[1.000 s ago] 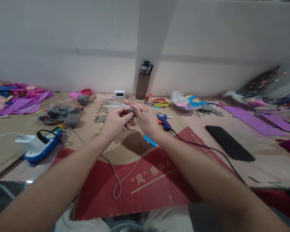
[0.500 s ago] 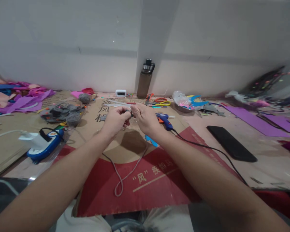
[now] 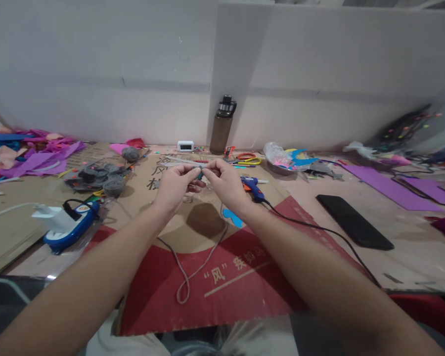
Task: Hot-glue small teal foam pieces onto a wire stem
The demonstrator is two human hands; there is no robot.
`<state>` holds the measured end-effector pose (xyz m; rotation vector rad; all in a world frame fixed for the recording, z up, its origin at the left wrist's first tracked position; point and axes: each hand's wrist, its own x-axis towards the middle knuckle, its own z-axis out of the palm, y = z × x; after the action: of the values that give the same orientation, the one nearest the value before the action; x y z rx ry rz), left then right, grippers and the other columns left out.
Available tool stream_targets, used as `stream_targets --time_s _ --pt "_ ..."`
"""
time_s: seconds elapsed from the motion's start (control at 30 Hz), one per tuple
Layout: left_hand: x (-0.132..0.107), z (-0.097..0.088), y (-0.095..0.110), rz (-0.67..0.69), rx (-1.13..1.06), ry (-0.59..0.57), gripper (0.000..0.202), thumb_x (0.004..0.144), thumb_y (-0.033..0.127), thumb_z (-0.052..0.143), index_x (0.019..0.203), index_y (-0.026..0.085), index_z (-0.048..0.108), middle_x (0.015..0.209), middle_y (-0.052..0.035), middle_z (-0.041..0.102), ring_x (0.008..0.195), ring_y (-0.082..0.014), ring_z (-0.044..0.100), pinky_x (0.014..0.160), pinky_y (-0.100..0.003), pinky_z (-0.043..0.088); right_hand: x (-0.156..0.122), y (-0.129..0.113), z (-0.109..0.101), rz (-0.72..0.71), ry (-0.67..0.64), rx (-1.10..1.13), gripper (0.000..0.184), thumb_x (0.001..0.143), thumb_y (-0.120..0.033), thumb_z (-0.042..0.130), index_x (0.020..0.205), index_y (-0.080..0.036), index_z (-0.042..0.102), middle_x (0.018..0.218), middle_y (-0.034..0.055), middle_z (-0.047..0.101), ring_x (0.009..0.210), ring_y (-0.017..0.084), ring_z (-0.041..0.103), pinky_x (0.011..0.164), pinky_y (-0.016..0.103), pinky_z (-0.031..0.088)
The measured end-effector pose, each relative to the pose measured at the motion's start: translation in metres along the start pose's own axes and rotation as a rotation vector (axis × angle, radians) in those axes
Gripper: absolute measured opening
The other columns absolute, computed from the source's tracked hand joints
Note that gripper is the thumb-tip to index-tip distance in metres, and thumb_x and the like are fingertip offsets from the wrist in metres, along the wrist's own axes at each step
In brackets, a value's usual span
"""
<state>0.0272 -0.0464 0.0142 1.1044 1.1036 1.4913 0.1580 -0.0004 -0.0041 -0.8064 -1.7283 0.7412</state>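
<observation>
My left hand and my right hand meet above the cardboard sheet. Pinched between their thumbs and fingertips is a small dark grey-green piece, mostly covered by the fingers; its exact kind does not show. A grey yarn strand lies below in a loose loop on the red part of the cardboard, one end rising toward my right hand. Near the right wrist lies a blue cut-out. Just beyond that hand rests a blue hot glue gun.
Left are a blue power strip, grey yarn balls and purple scraps. A bottle, small clock and scissors stand or lie behind. Right are a bowl, black phone and the glue gun's cord.
My hands have shifted slightly, and the fingertips of my right hand sit a little more apart from my left, so the small piece shows more. The yarn loop stays on the cardboard.
</observation>
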Motion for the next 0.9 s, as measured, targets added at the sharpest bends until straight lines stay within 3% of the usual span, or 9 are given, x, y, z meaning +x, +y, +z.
stream_targets --time_s 0.2,0.33,0.5,0.73,0.9 --pt "0.0 0.0 0.003 -0.046 -0.09 -0.119 0.014 0.073 0.016 0.068 0.086 0.011 0.066 0.076 -0.006 0.07 0.063 -0.014 0.069 0.056 -0.022 0.054 0.004 0.0 -0.006 0.025 0.02 -0.02 0.012 0.081 -0.028 0.057 0.073 -0.018 0.055 0.069 -0.0019 0.058 0.062 0.012 0.049 0.06 0.025 0.038" --pt "-0.003 0.0 0.005 -0.062 -0.044 -0.1 0.019 0.072 0.018 0.067 0.089 0.013 0.065 0.078 -0.006 0.07 0.061 -0.0162 0.07 0.049 -0.023 0.053 0.002 0.0 -0.006 -0.012 0.003 -0.05 0.012 0.083 -0.028 0.057 0.076 -0.018 0.057 0.07 -0.001 0.059 0.064 0.013 0.052 0.061 0.026 0.039" --pt "-0.005 0.001 0.006 -0.023 0.062 -0.071 0.02 0.073 0.025 0.07 0.088 0.014 0.065 0.075 -0.0046 0.068 0.055 -0.0147 0.067 0.038 -0.019 0.042 -0.001 0.0 -0.004 -0.089 -0.011 -0.158 0.009 0.084 -0.027 0.056 0.08 -0.019 0.059 0.074 0.0007 0.061 0.068 0.014 0.053 0.064 0.027 0.039" --pt "0.001 -0.001 -0.001 0.015 -0.004 -0.072 0.017 0.072 0.022 0.074 0.083 0.012 0.065 0.074 -0.0046 0.068 0.061 -0.0123 0.067 0.044 -0.018 0.042 -0.001 -0.002 -0.004 -0.054 0.011 -0.098 0.008 0.084 -0.026 0.055 0.079 -0.019 0.056 0.074 0.0 0.06 0.066 0.014 0.052 0.063 0.027 0.04" --pt "0.004 -0.003 -0.004 -0.015 -0.082 -0.076 0.017 0.07 0.023 0.076 0.08 0.013 0.067 0.073 -0.0023 0.067 0.058 -0.0087 0.064 0.044 -0.016 0.04 -0.003 -0.002 -0.003 -0.148 0.014 -0.214 0.008 0.086 -0.024 0.054 0.079 -0.02 0.055 0.074 0.0013 0.057 0.069 0.015 0.05 0.065 0.029 0.04"
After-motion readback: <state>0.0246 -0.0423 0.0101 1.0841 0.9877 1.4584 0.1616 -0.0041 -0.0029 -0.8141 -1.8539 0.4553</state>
